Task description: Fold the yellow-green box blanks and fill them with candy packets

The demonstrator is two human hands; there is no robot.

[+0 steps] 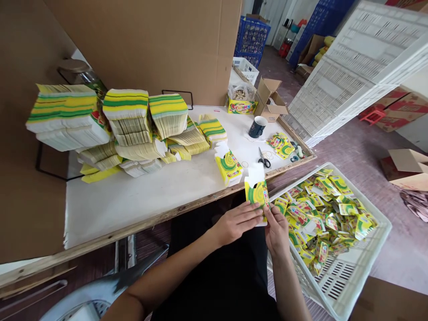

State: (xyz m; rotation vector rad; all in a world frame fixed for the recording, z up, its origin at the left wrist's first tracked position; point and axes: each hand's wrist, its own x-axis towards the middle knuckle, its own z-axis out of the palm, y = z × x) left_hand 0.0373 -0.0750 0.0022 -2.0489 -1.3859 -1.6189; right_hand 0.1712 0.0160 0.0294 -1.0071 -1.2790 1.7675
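Yellow-and-green card is seen in the printed carton (256, 194), held by both hands above the lap at the near edge of the white-topped table (110, 209). Its long axis is directed away from the body, with the white end flaps pointed at the tabletop. Its lower face is pressed by the closely aligned fingers of the left hand (236, 225); its right edge is pinched by the right hand (277, 226). A second carton (229, 167) is set just beyond, flaps likewise pointed away.
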